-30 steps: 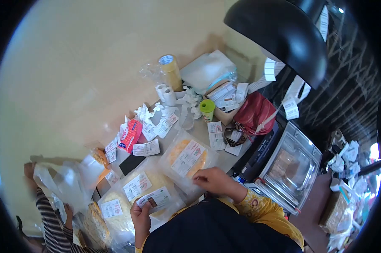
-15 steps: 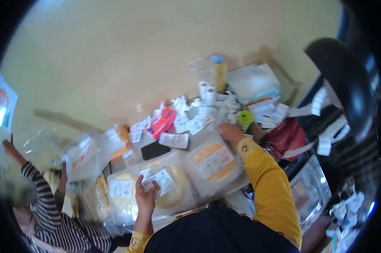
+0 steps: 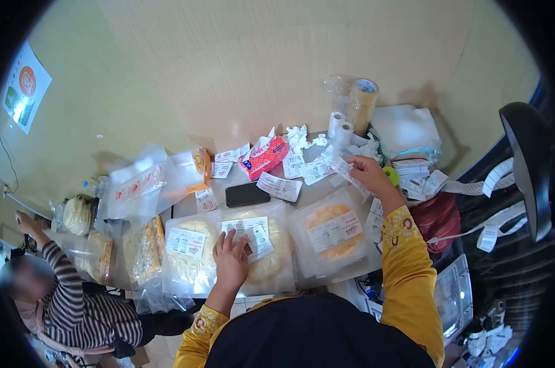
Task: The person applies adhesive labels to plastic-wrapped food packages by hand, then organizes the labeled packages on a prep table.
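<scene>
My left hand [image 3: 231, 260] lies with its fingers spread over a printed label [image 3: 256, 236] on the middle clear bag of pale round food [image 3: 271, 264]. Between the fingertips of my right hand [image 3: 374, 178] is a printed paper slip [image 3: 346, 170], raised over the back right of the table. Just below that hand, another bag holds orange round food [image 3: 329, 251] with its own label [image 3: 335, 232] stuck on top. A third bag of pale food [image 3: 188, 264], also labelled, is to the left of my left hand.
Behind the bags lie a black phone [image 3: 247, 194], a red-pink packet [image 3: 265, 154] and loose slips. Tape rolls [image 3: 364, 101] stand near the wall. A black curved object [image 3: 526, 172] and label strips [image 3: 498, 178] are at right. A co-worker in a striped sleeve [image 3: 65, 282] stands left.
My right hand has lifted and now shows a paper slip in its fingers. My left hand has settled flatter on the label. The view has shifted, and the co-worker's raised arm is lower.
</scene>
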### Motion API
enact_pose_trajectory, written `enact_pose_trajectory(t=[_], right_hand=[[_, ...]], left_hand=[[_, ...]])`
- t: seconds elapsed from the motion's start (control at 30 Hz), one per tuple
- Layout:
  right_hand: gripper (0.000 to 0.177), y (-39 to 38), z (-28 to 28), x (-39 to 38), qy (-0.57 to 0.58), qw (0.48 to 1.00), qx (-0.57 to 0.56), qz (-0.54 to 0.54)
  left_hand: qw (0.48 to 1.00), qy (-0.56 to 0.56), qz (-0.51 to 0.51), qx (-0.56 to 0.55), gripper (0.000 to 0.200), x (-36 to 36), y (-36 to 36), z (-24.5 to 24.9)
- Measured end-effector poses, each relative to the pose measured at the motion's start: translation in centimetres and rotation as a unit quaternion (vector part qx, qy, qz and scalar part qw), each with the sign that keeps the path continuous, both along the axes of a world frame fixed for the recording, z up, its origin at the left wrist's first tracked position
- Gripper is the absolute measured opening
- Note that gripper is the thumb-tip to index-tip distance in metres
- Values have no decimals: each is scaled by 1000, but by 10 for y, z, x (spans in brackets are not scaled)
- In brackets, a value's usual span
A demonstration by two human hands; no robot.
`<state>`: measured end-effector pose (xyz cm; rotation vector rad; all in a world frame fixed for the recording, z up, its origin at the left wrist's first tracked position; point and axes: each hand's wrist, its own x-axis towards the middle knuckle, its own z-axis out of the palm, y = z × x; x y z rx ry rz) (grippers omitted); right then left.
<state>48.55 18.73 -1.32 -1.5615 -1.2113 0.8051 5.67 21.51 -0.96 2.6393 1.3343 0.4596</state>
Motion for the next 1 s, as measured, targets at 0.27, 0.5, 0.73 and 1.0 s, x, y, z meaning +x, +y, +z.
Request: enact_pose_trajectory(t=[0.27,0.5,0.73,1.0], right_hand=[[28,-25,83,-112,180,975,-21,128],[27,-41,50,-205,269,950,-22,159],[22,-66,2,-257,189,979,-65,-24],[19,-83,-9,-265,104,984,-122,-71]], left_hand=[[983,-149,-17,-109,25,1,4,4],[455,-489,-47,-743,31,32,28,27],[431,-503,-10,-749,28,47,69,-25],[411,-478,-25,-775,24,36,80,-18]])
